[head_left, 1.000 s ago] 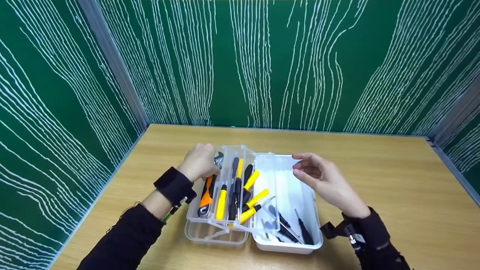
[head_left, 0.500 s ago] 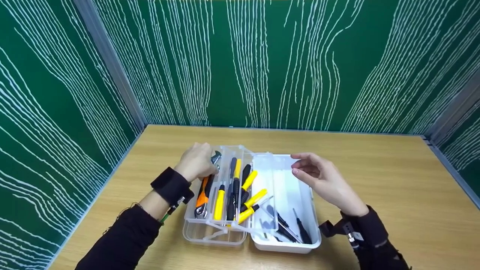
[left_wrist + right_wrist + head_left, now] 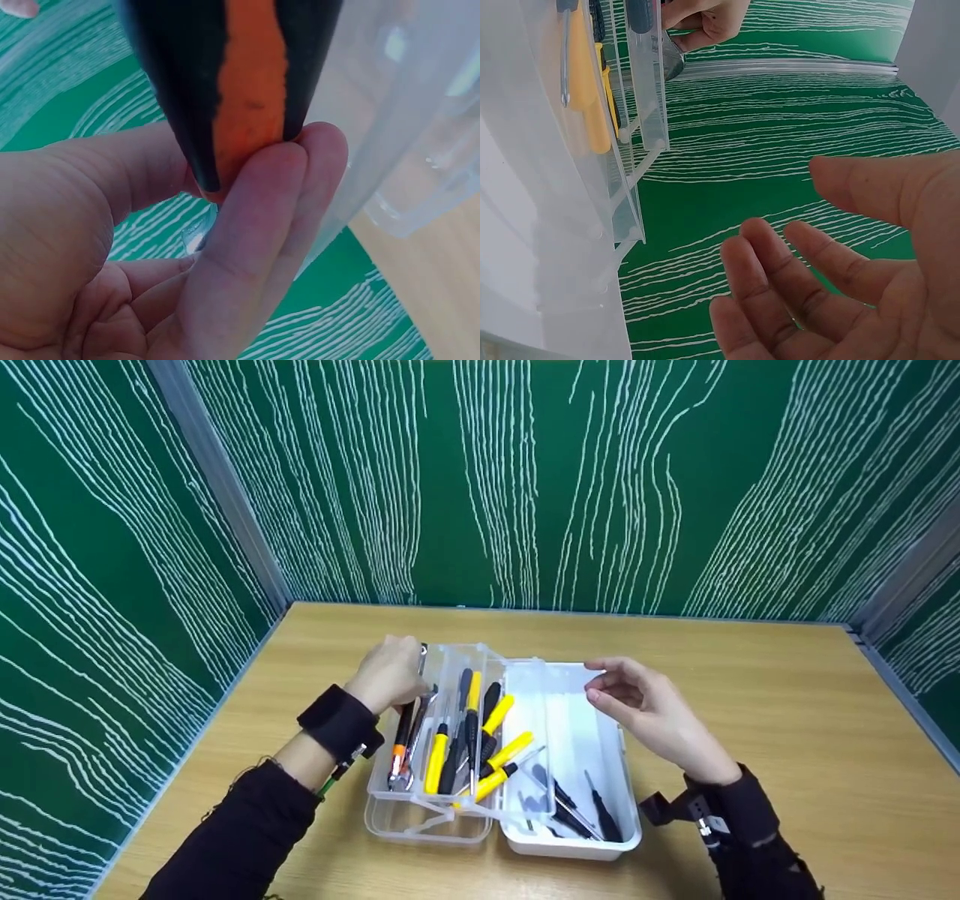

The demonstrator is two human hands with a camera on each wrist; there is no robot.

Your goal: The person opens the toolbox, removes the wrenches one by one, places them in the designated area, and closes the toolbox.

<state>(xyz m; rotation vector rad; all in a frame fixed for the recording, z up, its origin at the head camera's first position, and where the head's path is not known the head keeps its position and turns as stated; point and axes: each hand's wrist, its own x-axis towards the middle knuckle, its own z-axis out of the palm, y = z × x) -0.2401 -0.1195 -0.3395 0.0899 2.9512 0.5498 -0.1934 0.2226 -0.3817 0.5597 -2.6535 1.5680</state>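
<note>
The handle [image 3: 247, 90] is black striped orange, the wall [image 3: 442, 495] green with white lines.

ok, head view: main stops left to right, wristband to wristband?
Left black wristband, orange-and-black tool handle, leftmost yellow-and-black screwdriver in the clear plastic tray, slim black screwdriver in the white plastic box, right black wristband.

Two hands [image 3: 390, 673] [image 3: 641, 705], one toolbox [image 3: 579, 716], one orange handle [image 3: 253, 97], five yellow handles [image 3: 436, 766] [image 3: 474, 690] [image 3: 499, 714] [image 3: 511, 751] [image 3: 493, 785] show.
</note>
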